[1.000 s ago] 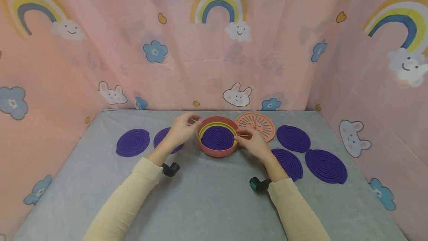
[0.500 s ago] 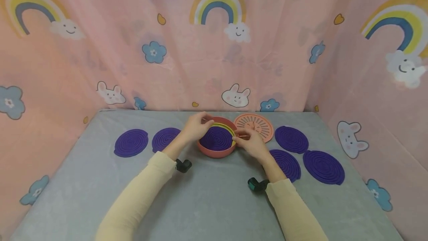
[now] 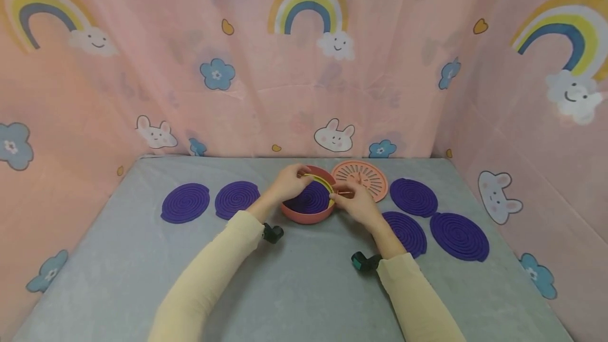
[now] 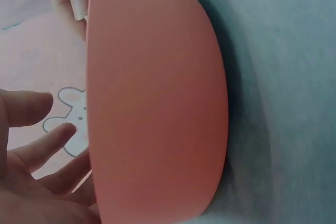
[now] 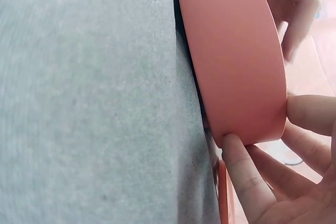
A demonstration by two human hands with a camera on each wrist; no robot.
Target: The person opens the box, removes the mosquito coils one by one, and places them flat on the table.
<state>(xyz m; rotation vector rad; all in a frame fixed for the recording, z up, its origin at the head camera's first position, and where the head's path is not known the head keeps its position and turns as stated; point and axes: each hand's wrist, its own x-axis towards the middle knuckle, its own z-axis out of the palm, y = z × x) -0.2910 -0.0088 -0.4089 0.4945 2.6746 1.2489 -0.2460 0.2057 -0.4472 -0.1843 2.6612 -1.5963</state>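
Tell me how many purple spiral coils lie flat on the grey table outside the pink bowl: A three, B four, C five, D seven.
C: two coils lie left of the pink bowl and three coils lie to its right, on the grey table.

Grey felt-covered tabletop [image 3: 304, 278] fills lower frame. Centre: pink bowl [image 3: 306, 214] holding purple coil [image 3: 311, 199]. Just upper right of bowl: pink slotted lid [image 3: 366, 176], flat. Left of centre: two purple coils [image 3: 185, 202], side by side. Right: three purple coils [image 3: 459, 236], clustered close.
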